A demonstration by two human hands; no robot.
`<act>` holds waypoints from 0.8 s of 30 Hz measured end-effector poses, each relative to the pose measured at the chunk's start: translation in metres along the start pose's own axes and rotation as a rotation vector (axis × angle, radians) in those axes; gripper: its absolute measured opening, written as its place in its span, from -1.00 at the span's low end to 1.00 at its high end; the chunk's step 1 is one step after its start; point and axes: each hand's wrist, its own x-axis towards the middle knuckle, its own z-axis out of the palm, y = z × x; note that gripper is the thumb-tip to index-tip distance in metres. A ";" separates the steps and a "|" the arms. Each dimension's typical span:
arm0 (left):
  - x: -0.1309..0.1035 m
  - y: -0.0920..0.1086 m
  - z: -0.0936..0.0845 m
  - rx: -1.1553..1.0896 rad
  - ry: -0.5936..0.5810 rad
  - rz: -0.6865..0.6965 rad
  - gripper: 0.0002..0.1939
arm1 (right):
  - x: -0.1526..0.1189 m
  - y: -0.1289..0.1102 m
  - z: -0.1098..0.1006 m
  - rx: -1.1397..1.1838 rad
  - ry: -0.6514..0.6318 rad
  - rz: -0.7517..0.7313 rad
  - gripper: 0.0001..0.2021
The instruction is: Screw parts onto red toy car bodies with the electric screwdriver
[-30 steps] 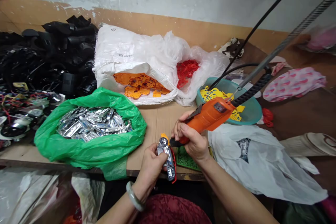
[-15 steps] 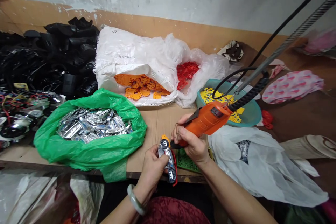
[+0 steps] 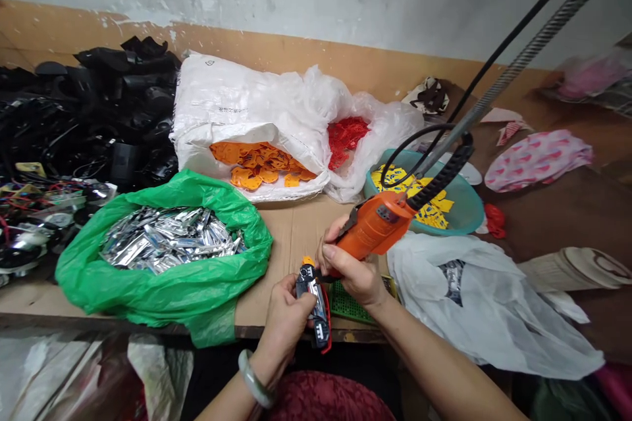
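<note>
My left hand [image 3: 287, 313], with a pale bangle on the wrist, is closed on a small dark assembly [image 3: 312, 296] with an orange top end, a silvery strip and a red edge. My right hand [image 3: 353, 270] grips an orange power screwdriver [image 3: 372, 226] that hangs from a coiled spring and a black cable. The tool slants down to the left, its lower end beside the upper part of the assembly. Whether its tip touches the assembly cannot be made out. Behind my right hand lies a green perforated tray [image 3: 345, 302], partly hidden.
A green bag [image 3: 251, 276] of silvery strips lies left. Behind are a white sack [image 3: 217, 89] of orange parts and a clear bag [image 3: 395, 122] of red parts. A teal basin [image 3: 469, 210] holds yellow pieces; a whitish bag [image 3: 513, 309] lies right. Black parts [image 3: 123, 92] fill the back left.
The orange screwdriver and my right hand have shifted slightly left, the tool's lower end staying beside the assembly. The whole view has also shifted slightly. Both hands keep their holds.
</note>
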 end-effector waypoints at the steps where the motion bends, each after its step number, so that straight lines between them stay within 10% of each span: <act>1: 0.000 -0.001 0.000 0.001 -0.002 0.006 -0.80 | -0.001 0.000 0.001 0.000 -0.005 0.007 -0.77; 24: 0.002 0.009 -0.020 -0.125 0.056 -0.088 -0.68 | -0.053 0.025 -0.064 -0.068 0.212 -0.055 -0.79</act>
